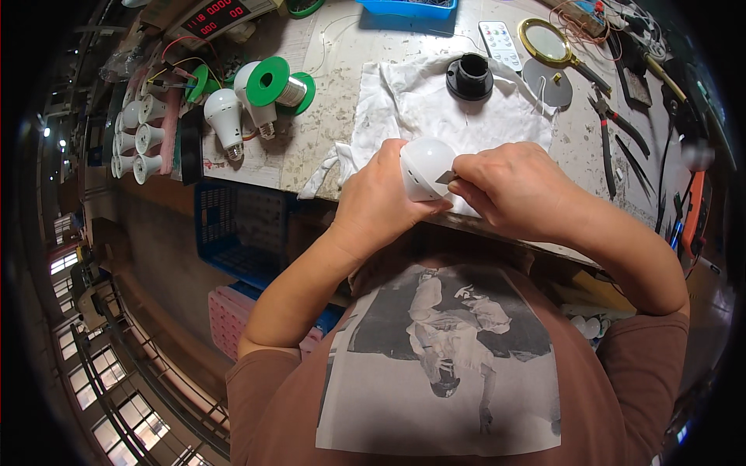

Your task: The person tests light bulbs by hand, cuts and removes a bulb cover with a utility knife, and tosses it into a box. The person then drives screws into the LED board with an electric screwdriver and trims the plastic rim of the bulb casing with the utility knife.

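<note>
Fingers of the left hand [382, 186] clamp around a white bulb [428, 158] above the near part of a white cloth [385, 105]. Thumb and fingers of the right hand [509, 185] pinch together on a thin grey piece [445, 178] at the bulb's right side. Farther off, a black round fitting [470, 78] stands on the cloth, and a green spool [267, 81] sits left.

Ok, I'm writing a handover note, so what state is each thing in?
Bulb: gripped by the left fingers
Thin grey piece: pinched by the right fingers, at the bulb
Cloth: spread, wrinkled
Black ring: upright on the cloth, opening up
Pliers: handles spread
Magnifying glass: set down
Remote: buttons up
Spool: wound with wire
Display: lit, red digits
Other two bulbs: set down on the bench
</note>
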Demonstrator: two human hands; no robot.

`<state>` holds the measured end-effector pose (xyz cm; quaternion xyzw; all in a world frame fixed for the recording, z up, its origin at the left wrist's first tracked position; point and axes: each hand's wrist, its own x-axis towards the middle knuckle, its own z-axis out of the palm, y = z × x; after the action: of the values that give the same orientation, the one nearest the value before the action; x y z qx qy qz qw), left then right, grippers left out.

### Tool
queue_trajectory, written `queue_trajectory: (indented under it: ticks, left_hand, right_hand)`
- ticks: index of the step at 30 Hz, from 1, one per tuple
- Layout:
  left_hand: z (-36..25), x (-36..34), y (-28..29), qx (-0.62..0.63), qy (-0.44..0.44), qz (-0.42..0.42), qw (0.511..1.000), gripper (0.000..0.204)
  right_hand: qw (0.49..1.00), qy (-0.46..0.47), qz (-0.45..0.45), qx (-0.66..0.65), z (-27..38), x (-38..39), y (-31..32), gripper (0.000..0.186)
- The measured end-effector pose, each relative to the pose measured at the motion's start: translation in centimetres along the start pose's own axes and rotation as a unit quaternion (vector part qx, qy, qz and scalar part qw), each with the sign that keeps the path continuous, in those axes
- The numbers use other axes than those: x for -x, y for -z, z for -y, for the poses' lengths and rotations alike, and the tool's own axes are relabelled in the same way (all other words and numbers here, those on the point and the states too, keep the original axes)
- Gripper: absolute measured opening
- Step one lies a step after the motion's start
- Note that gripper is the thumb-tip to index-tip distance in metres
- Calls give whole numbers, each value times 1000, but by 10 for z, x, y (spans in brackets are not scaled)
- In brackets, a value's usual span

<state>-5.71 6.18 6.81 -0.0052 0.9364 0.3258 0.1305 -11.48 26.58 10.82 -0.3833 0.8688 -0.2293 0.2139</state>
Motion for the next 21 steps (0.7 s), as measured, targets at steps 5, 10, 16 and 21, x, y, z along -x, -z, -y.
queue_trajectory:
  ticks: [5,10,16,21]
  left_hand:
    - [1,-1,-1,0,-7,0,1000,80]
    - [1,1,-3,-5,-5,-14,1000,80]
    - [0,3,-7,-37,-21,-34,999,81]
    - [-1,2,-10,-57,-39,-44,997,83]
  right_hand:
    - [1000,21,-15,-13,-1,-1,-5,18]
    - [1000,13,-25,1,2,-1,-8,19]
    - [999,19,-26,22,4,1,-8,16]
    - [999,17,9,47,4,-1,-5,13]
